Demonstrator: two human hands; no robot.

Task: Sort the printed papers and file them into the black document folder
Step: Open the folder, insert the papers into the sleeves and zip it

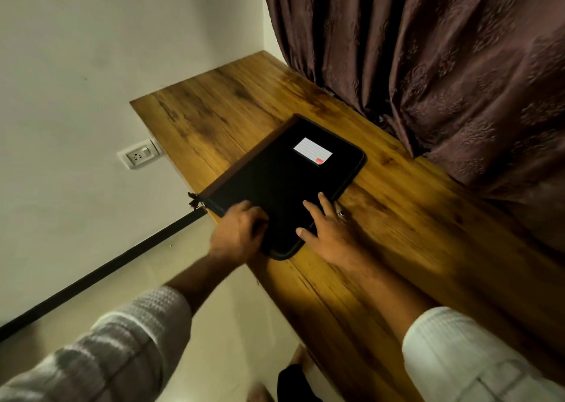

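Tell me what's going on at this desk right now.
A person is handling a closed black document folder that lies flat on the wooden desk. The left hand grips its near edge, while the right hand rests on it with fingers straight. No printed papers are in view.

On the wooden table a closed black folder with a white label lies flat, its near-left corner reaching the table's left edge.

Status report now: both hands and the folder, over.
Left hand grips folder near edge. Right hand flat on its corner. Folder closed on table; nothing blocking.
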